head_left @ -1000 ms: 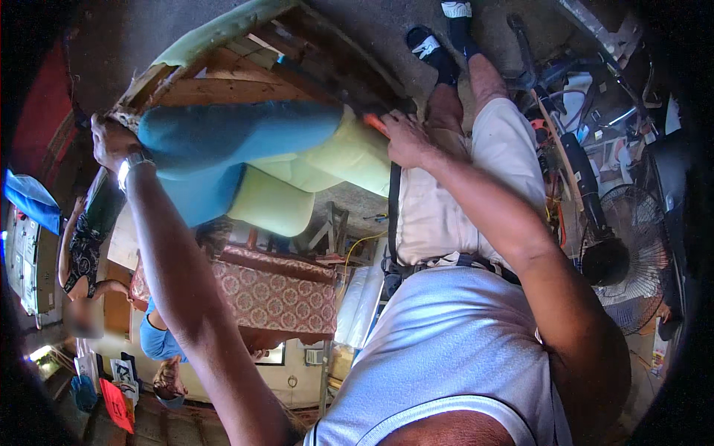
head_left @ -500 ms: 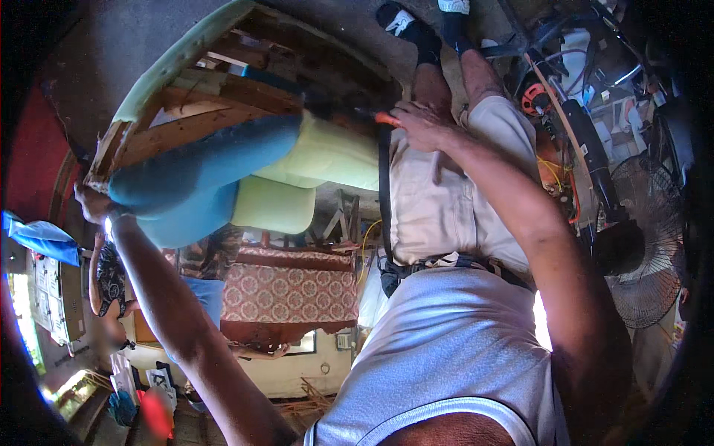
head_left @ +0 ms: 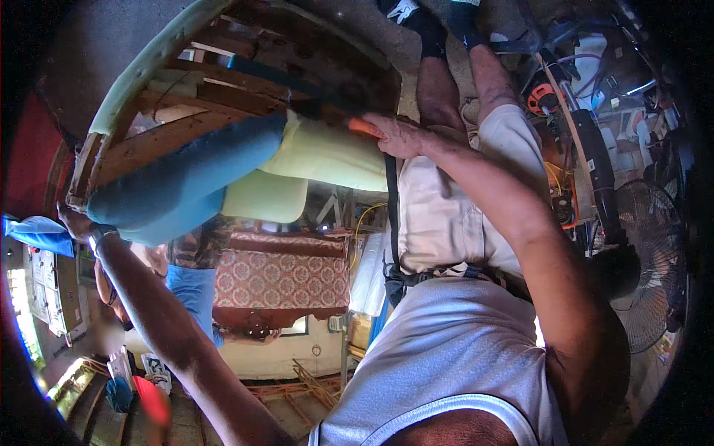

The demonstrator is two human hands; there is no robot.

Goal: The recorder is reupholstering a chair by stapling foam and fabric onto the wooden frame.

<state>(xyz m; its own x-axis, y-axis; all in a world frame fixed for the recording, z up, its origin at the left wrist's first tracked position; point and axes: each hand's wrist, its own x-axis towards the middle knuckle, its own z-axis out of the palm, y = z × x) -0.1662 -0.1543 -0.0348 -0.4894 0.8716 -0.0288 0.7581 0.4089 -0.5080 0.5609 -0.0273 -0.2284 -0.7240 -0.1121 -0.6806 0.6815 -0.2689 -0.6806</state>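
A wooden sofa-like frame (head_left: 216,97) with padding fills the upper left. Pale green foam (head_left: 130,89) covers its curved outer rail, and blue foam (head_left: 193,156) and light green foam (head_left: 327,152) pad its near side. At the far left my left hand (head_left: 74,223) is closed round the bare wooden corner at the frame's end. My right hand (head_left: 401,136), in front of my shorts, grips the orange handle (head_left: 366,128) of a tool. The tool's dark front part reaches left over the frame's inner side; blur and shadow hide its kind.
A fan (head_left: 643,260) stands at the right, with a red-orange reel (head_left: 541,99), cords and clutter beside it. Other people are behind the frame, one in blue trousers (head_left: 190,293). A patterned red-and-cream cloth (head_left: 282,279) hangs there. A blue cloth (head_left: 41,234) lies far left.
My right hand has moved left with the orange-handled tool, deeper over the frame. My left hand and the frame's end sit slightly farther left and lower. A person behind has shifted.
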